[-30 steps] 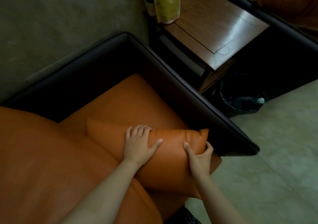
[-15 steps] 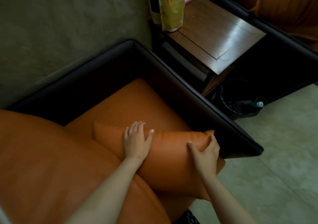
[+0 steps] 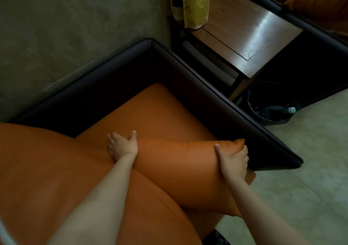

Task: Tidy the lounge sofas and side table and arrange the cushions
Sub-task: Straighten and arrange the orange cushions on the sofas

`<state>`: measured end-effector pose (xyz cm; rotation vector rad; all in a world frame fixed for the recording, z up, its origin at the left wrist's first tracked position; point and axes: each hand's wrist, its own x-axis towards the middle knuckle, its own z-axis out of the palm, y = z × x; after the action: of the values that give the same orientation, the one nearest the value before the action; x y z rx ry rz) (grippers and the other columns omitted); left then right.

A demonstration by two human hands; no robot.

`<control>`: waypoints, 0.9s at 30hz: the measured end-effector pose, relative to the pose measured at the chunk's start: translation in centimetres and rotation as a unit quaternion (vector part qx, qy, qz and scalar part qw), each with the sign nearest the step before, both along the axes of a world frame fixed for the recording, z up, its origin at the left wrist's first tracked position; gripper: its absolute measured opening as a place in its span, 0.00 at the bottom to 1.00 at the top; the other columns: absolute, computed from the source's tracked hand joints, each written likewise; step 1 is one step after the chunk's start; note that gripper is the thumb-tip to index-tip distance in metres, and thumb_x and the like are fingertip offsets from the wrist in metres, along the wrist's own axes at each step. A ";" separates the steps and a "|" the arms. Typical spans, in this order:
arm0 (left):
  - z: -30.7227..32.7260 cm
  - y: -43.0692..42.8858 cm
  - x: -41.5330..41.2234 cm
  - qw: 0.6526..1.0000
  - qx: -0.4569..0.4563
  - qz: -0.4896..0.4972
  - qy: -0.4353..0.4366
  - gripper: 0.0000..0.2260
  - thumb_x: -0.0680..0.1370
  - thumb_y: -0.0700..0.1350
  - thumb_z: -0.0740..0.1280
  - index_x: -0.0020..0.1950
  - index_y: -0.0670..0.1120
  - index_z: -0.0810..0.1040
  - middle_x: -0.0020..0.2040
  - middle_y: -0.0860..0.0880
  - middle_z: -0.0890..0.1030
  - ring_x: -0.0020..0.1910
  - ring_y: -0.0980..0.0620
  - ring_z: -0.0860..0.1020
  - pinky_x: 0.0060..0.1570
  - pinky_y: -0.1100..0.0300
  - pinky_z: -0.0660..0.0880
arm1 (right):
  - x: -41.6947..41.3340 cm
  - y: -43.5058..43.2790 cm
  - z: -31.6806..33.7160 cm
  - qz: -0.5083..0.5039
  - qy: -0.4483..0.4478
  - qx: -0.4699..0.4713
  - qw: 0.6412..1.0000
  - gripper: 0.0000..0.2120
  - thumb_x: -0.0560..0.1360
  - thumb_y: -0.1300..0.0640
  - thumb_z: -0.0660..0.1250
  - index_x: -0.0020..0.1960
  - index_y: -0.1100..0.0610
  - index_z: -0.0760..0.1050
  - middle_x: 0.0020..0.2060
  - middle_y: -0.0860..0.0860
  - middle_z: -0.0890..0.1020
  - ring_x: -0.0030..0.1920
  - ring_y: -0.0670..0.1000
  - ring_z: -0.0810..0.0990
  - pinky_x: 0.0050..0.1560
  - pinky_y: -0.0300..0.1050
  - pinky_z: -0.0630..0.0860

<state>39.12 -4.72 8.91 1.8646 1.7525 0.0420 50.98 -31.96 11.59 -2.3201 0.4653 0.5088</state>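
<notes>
on the sofa (image 3: 150, 109), against its arm, sits the cushion (image 3: 178, 165). left hand (image 3: 121, 145) has slid from top to far end, clamping it; right hand (image 3: 233, 162) clamps the arm-side corner. ready to lift, i'd say.

cushion (image 3: 178, 165) on sofa (image 3: 150, 109), side table (image 3: 244, 37) right of sofa, bin (image 3: 251, 111) before table

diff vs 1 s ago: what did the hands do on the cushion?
Left hand slid along the cushion from the middle of its top to its left end, where the fingers now curl over the edge. Right hand keeps its grip on the right end; the cushion stays on the sofa seat.
</notes>
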 end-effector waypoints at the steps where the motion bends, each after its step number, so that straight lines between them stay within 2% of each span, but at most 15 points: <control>1: -0.2 0.6 -0.1 0.999 -0.018 0.040 -0.013 0.37 0.77 0.58 0.66 0.77 0.39 0.56 0.77 0.39 0.58 0.76 0.39 0.57 0.74 0.46 0.55 | 0.0 -0.1 -0.1 -0.001 0.001 0.001 1.000 0.51 0.69 0.35 0.70 0.78 0.57 0.48 0.74 0.62 0.61 0.72 0.64 0.62 0.72 0.59 0.61; 4: -0.6 2.5 -0.3 0.983 -0.075 0.163 -0.046 0.38 0.76 0.59 0.67 0.75 0.36 0.58 0.72 0.35 0.65 0.70 0.35 0.65 0.69 0.43 0.63 | 0.4 0.1 -0.3 -0.021 0.018 0.016 0.999 0.50 0.69 0.36 0.70 0.78 0.57 0.48 0.73 0.62 0.62 0.71 0.64 0.64 0.70 0.58 0.63; 6: -1.0 3.2 -0.5 0.973 -0.117 0.189 -0.055 0.38 0.76 0.59 0.66 0.75 0.37 0.57 0.72 0.35 0.66 0.69 0.34 0.67 0.68 0.43 0.64 | 0.8 0.0 -0.4 -0.049 0.038 0.023 0.998 0.49 0.70 0.36 0.70 0.78 0.58 0.50 0.72 0.63 0.65 0.70 0.65 0.66 0.68 0.57 0.64; 10: -1.1 3.1 -0.5 0.979 -0.143 0.141 -0.030 0.37 0.77 0.61 0.63 0.75 0.37 0.58 0.70 0.36 0.69 0.67 0.34 0.69 0.65 0.43 0.66 | 1.1 -0.3 -0.7 -0.049 0.056 0.025 0.997 0.47 0.69 0.34 0.69 0.75 0.60 0.57 0.68 0.63 0.70 0.66 0.65 0.71 0.65 0.57 0.67; 14: -0.6 2.8 -0.7 0.983 -0.135 0.120 -0.023 0.39 0.76 0.63 0.65 0.75 0.38 0.59 0.70 0.36 0.69 0.66 0.34 0.71 0.63 0.43 0.68 | 0.5 -0.3 -0.6 -0.057 0.042 0.022 0.997 0.46 0.68 0.33 0.69 0.74 0.60 0.59 0.66 0.62 0.72 0.65 0.64 0.72 0.63 0.57 0.69; 21: -0.4 3.0 -1.9 0.980 -0.130 0.128 -0.076 0.33 0.75 0.58 0.69 0.71 0.39 0.66 0.67 0.36 0.72 0.64 0.34 0.72 0.64 0.42 0.70 | -0.4 0.2 0.8 -0.106 0.021 0.048 0.993 0.41 0.68 0.37 0.71 0.72 0.56 0.62 0.64 0.58 0.74 0.63 0.62 0.74 0.64 0.57 0.69; 27: 1.8 2.4 -2.2 0.976 -0.106 0.116 -0.152 0.34 0.75 0.56 0.70 0.76 0.44 0.61 0.71 0.39 0.69 0.68 0.36 0.69 0.68 0.41 0.66 | -1.8 -0.8 1.9 -0.166 -0.011 0.101 0.981 0.37 0.69 0.38 0.71 0.71 0.53 0.63 0.62 0.54 0.74 0.60 0.60 0.75 0.62 0.57 0.72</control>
<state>36.94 -2.30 10.68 1.4132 1.6789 0.2101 49.17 -32.76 13.45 -1.9998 0.7381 0.3488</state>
